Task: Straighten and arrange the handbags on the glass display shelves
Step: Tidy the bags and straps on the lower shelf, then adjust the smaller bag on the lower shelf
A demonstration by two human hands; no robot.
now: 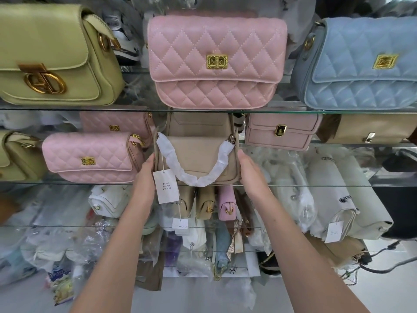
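Both hands up at the middle glass shelf (67, 182), flanking one beige handbag (198, 159). Left hand (144, 179) flat against the bag's left side, fingers straight and close together, palm turned inward; fingertips out of sight behind the bag's edge, so no telling how far they wrap. Right hand (250, 172) pressed likewise to the right side, thumb (242, 155) lying along the edge near the strap ring. No closed fist on either side — open palms squeezing the bag between them, touching it on both flanks.

Beige handbag upright at the front edge of the middle shelf, facing the camera, its handle wrapped in white paper (194, 168) and drooping in a curve across the front. White paper tag (165, 186) hanging off the left corner, just beside the left hand, dangling below the shelf edge.

Just left, a pink quilted bag (90, 157) on the same shelf, apart from the left hand by a small gap. Behind and to the right, a pale pink flap bag (279, 132) on a further shelf level. On the top shelf — a green bag (52, 55), a larger pink quilted bag (216, 59), a blue quilted bag (361, 64). Lower shelves crowded with wrapped bags in plastic.
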